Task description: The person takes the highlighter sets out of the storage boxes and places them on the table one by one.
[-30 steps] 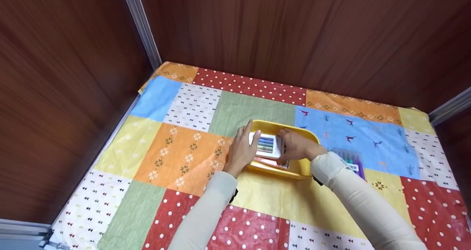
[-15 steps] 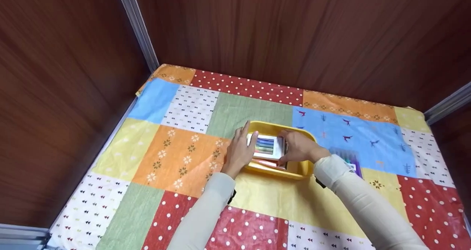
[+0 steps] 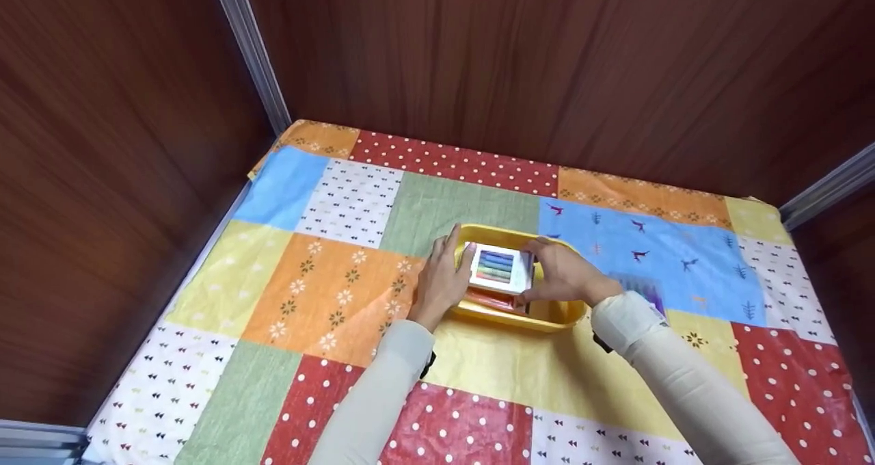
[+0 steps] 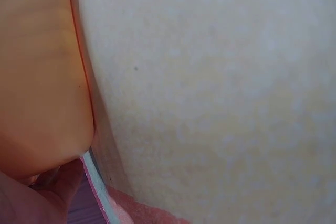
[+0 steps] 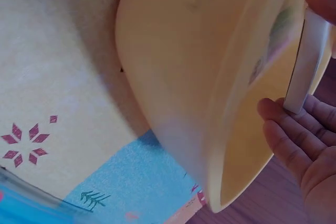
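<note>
A yellow plastic basket (image 3: 523, 323) sits on the patterned cloth. Inside it lies a white crayon box (image 3: 496, 267), its window showing a row of coloured sticks. My right hand (image 3: 566, 273) pinches the box's right end between thumb and fingers; the right wrist view shows the white box edge (image 5: 304, 64) between thumb and fingertips. My left hand (image 3: 441, 284) grips the basket's left end, fingers along the outside and thumb over the rim by the box. Under the box a flat reddish item (image 3: 490, 299) shows partly. In the left wrist view the basket wall (image 4: 44, 77) hides most of that hand.
A clear case of coloured pens (image 3: 637, 287) lies right of the basket, partly behind the right forearm. The patchwork cloth (image 3: 342, 294) spreads around the basket. Dark wood panels (image 3: 437, 75) with metal edging stand at the back and sides.
The crayon box has shifted slightly to the right within the basket, along with my right hand, and more of its window shows. My left hand stays at the basket's left end.
</note>
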{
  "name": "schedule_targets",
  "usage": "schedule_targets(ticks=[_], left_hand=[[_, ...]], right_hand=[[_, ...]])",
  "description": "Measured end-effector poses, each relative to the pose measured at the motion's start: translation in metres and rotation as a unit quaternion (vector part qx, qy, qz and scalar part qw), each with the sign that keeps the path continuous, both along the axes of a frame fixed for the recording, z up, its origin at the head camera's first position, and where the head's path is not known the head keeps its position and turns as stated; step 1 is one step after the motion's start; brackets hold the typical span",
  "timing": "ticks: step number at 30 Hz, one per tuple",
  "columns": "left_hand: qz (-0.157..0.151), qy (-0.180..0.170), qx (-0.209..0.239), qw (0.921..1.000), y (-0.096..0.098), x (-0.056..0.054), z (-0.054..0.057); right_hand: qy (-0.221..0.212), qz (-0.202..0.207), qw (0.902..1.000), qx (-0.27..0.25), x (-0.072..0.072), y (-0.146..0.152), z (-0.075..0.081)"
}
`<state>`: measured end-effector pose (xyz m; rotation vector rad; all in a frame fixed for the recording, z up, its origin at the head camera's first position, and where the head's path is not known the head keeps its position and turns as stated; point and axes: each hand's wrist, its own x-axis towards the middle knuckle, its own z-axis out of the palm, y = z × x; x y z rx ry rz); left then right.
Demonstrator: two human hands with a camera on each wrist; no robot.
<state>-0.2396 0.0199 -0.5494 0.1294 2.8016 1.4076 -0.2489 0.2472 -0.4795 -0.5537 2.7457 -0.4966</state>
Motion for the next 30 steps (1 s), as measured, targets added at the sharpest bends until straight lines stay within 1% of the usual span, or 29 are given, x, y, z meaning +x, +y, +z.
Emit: schedule_targets(ticks=[4, 8, 15, 23, 26, 30], left_hand=[[0.003, -0.001, -0.003, 1.0000, 0.000, 0.001, 0.000], [0.002, -0.002, -0.006, 1.0000, 0.001, 0.002, 0.000], [0.001, 0.002, -0.006, 1.0000, 0.000, 0.001, 0.001], [0.002, -0.011, -0.002, 0.9999, -0.001, 0.001, 0.001], [0.003, -0.011, -0.005, 0.9999, -0.001, 0.001, 0.001], [0.003, -0.009, -0.004, 0.9999, 0.000, 0.001, 0.001]], right_hand=[[0.007, 0.001, 1.0000, -0.007, 0.003, 0.005, 0.000], [0.011, -0.008, 0.9996, -0.025, 0.007, 0.010, 0.001], [0.052, 0.000, 0.9975, -0.047, 0.012, 0.018, 0.002], [0.062, -0.014, 0.9954, -0.071, 0.019, 0.026, -0.001], [0.069, -0.022, 0.9940, -0.082, 0.021, 0.029, -0.003], [0.068, -0.047, 0.9927, -0.087, 0.026, 0.033, -0.005]])
